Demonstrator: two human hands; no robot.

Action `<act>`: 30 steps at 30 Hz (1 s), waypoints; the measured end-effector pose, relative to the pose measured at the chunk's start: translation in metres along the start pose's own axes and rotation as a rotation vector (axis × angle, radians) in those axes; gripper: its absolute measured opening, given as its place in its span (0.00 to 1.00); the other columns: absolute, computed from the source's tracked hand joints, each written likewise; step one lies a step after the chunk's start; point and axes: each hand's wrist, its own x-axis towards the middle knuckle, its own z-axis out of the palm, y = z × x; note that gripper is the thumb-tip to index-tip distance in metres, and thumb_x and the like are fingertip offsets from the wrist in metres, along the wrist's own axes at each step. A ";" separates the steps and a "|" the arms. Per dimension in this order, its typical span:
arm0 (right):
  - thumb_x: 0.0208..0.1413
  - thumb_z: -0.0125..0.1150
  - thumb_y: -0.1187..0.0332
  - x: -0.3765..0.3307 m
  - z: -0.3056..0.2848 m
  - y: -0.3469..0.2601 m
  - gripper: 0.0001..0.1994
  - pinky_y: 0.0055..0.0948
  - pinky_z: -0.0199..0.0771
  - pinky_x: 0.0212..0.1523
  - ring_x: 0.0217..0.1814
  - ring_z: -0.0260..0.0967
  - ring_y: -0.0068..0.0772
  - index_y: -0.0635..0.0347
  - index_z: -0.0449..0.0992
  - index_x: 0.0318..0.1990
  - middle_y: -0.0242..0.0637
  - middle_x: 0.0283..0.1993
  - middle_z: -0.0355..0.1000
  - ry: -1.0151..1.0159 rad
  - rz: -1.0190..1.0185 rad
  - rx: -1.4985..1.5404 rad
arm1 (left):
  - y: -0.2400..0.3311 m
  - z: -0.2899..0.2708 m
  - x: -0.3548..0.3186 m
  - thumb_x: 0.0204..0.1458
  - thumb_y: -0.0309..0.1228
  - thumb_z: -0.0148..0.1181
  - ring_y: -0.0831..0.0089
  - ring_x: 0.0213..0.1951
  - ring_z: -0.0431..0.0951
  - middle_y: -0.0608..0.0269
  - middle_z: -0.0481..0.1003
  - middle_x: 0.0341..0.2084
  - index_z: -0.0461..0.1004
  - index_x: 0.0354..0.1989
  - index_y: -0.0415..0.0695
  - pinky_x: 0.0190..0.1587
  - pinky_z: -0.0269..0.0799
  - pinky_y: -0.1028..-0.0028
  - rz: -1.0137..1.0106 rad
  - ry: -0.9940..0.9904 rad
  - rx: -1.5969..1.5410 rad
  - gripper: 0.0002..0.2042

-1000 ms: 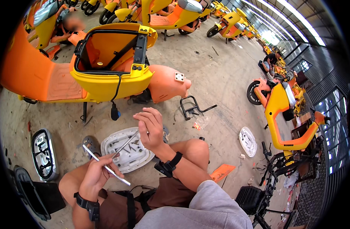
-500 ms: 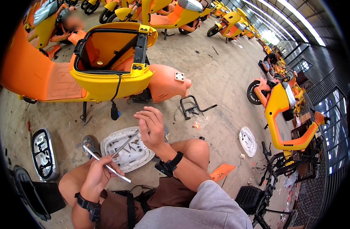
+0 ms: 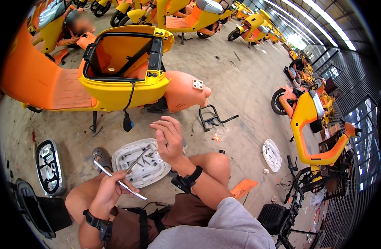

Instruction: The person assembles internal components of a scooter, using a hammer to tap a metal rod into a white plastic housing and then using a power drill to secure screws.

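Bare grey concrete floor (image 3: 240, 83) of a long shed spreads out, lined with rows of orange and yellow scooters under a ribbed roof. Close ahead stands a stripped yellow-and-orange scooter body (image 3: 116, 79) with its seat well open and a black cable with a plug (image 3: 126, 122) hanging from it. On the floor just below lies a white plastic tray-like cover (image 3: 142, 164) holding loose screws. The left hand (image 3: 109, 191) is closed around a thin silver metal rod-shaped tool (image 3: 120, 181), which slants across just beside the cover's near edge. The right hand (image 3: 169, 139) hovers over the cover's right side, fingers curled with the tips pinched together; whether they hold anything is too small to tell. A black bent-wire bracket (image 3: 211, 116) lies further off
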 end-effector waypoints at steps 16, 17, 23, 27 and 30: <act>0.54 0.56 0.75 0.001 0.005 -0.001 0.07 0.39 0.63 0.55 0.52 0.67 0.43 0.62 0.79 0.38 0.37 0.40 0.75 0.004 0.000 0.011 | -0.005 -0.007 0.005 0.60 0.31 0.45 0.54 0.35 0.81 0.47 0.78 0.25 0.60 0.57 0.28 0.28 0.74 0.70 0.002 0.051 -0.118 0.21; 0.54 0.56 0.75 0.001 0.006 -0.001 0.07 0.39 0.63 0.55 0.52 0.67 0.43 0.62 0.79 0.38 0.37 0.40 0.75 0.002 -0.001 0.011 | -0.003 -0.006 0.004 0.60 0.30 0.45 0.54 0.34 0.81 0.46 0.78 0.25 0.60 0.58 0.27 0.28 0.74 0.70 0.029 0.038 -0.112 0.21; 0.54 0.56 0.74 -0.003 0.011 0.005 0.07 0.39 0.62 0.56 0.52 0.66 0.43 0.62 0.79 0.37 0.37 0.40 0.75 -0.014 -0.007 -0.004 | 0.011 -0.003 -0.011 0.57 0.27 0.48 0.52 0.32 0.82 0.42 0.77 0.23 0.59 0.60 0.26 0.28 0.75 0.69 0.064 -0.296 0.095 0.24; 0.54 0.56 0.74 -0.005 0.008 0.004 0.07 0.39 0.62 0.56 0.52 0.66 0.43 0.62 0.79 0.37 0.37 0.40 0.75 -0.020 0.006 -0.023 | 0.010 -0.001 -0.015 0.57 0.27 0.47 0.52 0.28 0.81 0.44 0.77 0.20 0.64 0.54 0.27 0.27 0.74 0.70 0.020 -0.293 0.029 0.19; 0.54 0.56 0.74 -0.003 0.007 0.002 0.07 0.39 0.62 0.56 0.53 0.66 0.43 0.62 0.79 0.37 0.37 0.40 0.75 -0.024 0.011 -0.026 | 0.001 -0.010 0.003 0.58 0.31 0.48 0.58 0.28 0.79 0.50 0.76 0.21 0.67 0.45 0.35 0.26 0.70 0.71 0.007 -0.096 -0.092 0.12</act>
